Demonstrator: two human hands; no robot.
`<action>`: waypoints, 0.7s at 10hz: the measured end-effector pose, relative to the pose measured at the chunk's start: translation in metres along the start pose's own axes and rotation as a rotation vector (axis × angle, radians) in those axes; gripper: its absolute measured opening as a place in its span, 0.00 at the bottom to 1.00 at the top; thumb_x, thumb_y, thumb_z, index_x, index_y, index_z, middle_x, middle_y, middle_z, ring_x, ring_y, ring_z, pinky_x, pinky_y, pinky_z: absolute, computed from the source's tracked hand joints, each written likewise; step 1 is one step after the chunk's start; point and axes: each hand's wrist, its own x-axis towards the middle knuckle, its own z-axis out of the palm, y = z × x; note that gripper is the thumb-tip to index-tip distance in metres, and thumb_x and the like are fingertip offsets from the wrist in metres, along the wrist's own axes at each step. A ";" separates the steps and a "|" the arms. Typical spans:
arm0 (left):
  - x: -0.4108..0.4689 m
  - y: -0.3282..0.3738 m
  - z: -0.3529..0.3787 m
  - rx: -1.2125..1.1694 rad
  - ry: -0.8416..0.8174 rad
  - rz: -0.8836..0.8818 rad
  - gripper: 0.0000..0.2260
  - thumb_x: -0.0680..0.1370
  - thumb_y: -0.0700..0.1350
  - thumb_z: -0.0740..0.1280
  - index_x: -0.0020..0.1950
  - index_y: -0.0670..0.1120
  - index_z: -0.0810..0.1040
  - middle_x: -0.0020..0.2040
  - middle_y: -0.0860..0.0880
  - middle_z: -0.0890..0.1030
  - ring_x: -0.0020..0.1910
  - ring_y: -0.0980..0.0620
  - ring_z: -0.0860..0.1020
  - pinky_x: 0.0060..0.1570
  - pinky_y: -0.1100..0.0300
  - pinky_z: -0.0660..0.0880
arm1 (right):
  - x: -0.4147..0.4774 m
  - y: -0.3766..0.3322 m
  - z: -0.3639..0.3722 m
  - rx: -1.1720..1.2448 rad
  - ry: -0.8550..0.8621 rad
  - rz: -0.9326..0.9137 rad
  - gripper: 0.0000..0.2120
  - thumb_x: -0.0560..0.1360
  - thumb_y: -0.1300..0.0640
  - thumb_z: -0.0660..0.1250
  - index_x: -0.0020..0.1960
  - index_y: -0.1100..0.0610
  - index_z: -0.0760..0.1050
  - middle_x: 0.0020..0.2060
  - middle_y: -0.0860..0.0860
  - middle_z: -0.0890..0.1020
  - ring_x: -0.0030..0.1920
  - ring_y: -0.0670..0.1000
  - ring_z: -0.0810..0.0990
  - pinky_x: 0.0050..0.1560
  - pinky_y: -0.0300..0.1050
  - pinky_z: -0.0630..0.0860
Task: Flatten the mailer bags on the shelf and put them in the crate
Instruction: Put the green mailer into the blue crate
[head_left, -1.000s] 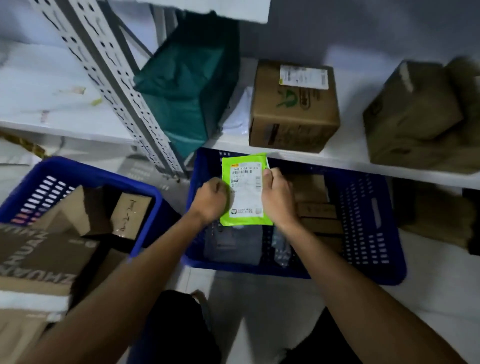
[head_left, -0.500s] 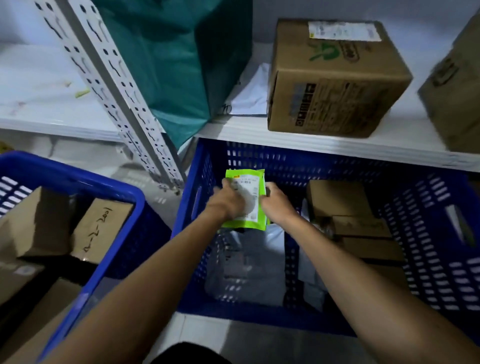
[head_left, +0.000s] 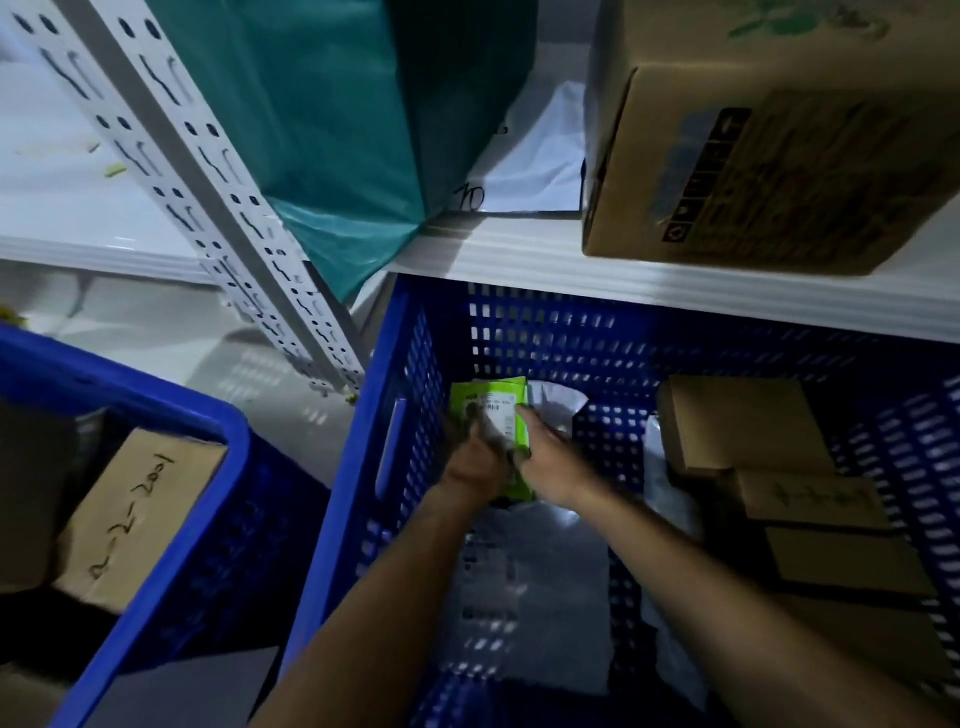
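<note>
Fingers (head_left: 477, 423) (left, blurred) — on mailer (head_left: 462, 402)

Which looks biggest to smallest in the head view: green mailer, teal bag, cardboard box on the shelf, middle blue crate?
1. middle blue crate
2. teal bag and cardboard box: about alike, both cropped by the frame
3. green mailer
</note>
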 end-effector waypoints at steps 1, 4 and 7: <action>0.009 -0.006 0.018 0.159 0.207 -0.034 0.28 0.86 0.52 0.49 0.81 0.39 0.48 0.80 0.34 0.38 0.77 0.26 0.40 0.76 0.33 0.48 | 0.004 -0.003 0.003 -0.363 0.120 -0.078 0.27 0.84 0.53 0.56 0.81 0.50 0.53 0.80 0.57 0.56 0.73 0.62 0.66 0.63 0.57 0.73; -0.007 -0.018 0.035 0.544 0.574 0.273 0.29 0.81 0.49 0.31 0.78 0.44 0.54 0.58 0.70 0.52 0.66 0.59 0.58 0.76 0.56 0.35 | 0.046 -0.015 0.017 -0.366 0.225 -0.471 0.32 0.83 0.44 0.40 0.76 0.59 0.67 0.79 0.53 0.64 0.80 0.52 0.58 0.81 0.47 0.49; 0.033 -0.040 0.055 0.490 0.250 0.365 0.31 0.80 0.56 0.52 0.76 0.38 0.68 0.72 0.33 0.71 0.70 0.34 0.71 0.71 0.39 0.67 | 0.056 0.000 0.035 -0.339 0.416 -0.511 0.24 0.84 0.49 0.49 0.73 0.58 0.71 0.73 0.53 0.73 0.75 0.51 0.65 0.79 0.39 0.47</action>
